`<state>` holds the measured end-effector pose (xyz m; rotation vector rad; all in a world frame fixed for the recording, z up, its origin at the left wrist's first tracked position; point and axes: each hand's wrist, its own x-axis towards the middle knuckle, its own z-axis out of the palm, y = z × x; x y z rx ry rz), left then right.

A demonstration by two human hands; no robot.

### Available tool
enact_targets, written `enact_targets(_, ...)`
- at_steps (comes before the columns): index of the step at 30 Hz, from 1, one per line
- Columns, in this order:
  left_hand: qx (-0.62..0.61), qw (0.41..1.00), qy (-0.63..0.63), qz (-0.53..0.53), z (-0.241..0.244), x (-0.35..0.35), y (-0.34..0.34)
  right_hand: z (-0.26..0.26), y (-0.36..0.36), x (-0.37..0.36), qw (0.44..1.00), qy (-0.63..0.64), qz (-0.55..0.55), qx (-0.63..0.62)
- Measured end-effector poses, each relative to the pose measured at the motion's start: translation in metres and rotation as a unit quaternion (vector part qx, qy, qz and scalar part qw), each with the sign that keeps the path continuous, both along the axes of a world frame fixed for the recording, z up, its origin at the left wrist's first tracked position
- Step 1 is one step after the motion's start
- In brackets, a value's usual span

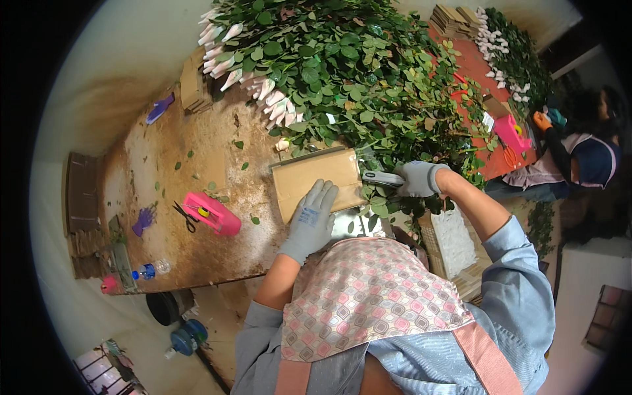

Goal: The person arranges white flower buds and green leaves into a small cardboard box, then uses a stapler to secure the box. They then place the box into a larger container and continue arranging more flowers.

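My left hand [312, 217], in a grey glove, lies flat with fingers together on a cardboard wrap [316, 180] in front of me. My right hand [419, 178], gloved too, is closed around a grey stapler [382, 178], whose front end is at the right edge of the cardboard. A pale rose [282, 144] shows just beyond the cardboard's upper left corner. Leafy stems [365, 133] reach out to the right of the wrap; how they lie inside it is hidden. Beyond is a large pile of roses with white sleeves [232, 79] over their heads.
On the wooden table [163, 197] are a pink tape dispenser [212, 213], black scissors [186, 216], purple gloves [144, 220] and a plastic bottle [150, 270]. Folded cardboard [193, 84] stands behind. A co-worker [577, 158] is at the red table [493, 158] on the right.
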<state>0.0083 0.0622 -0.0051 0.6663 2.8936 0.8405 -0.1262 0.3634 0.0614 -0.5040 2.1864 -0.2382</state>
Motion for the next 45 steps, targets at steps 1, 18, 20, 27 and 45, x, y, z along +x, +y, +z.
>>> enact_targets(1, -0.009, 1.0, 0.001, 0.004, -0.001, 0.001, 0.0, -0.001, -0.005, -0.002, 1.0, -0.004, 0.001, -0.001)
enact_targets(18, 0.004, 1.0, 0.0, -0.007, 0.002, -0.004, 0.003, -0.008, -0.037, 0.005, 0.996, 0.049, 0.059, -0.045)
enact_targets(20, 0.007, 1.0, 0.011, -0.009, 0.002, -0.003, 0.0, -0.008, -0.042, 0.013, 0.989, 0.118, 0.093, -0.013)
enact_targets(27, 0.001, 1.0, 0.011, -0.021, 0.0, -0.003, -0.001, -0.02, -0.033, 0.013, 0.993, 0.075, 0.072, -0.051)
enact_targets(45, 0.166, 0.919, 0.305, -0.187, 0.283, 0.09, 0.008, 0.036, -0.168, 0.136, 0.93, -0.146, -0.035, -0.336)
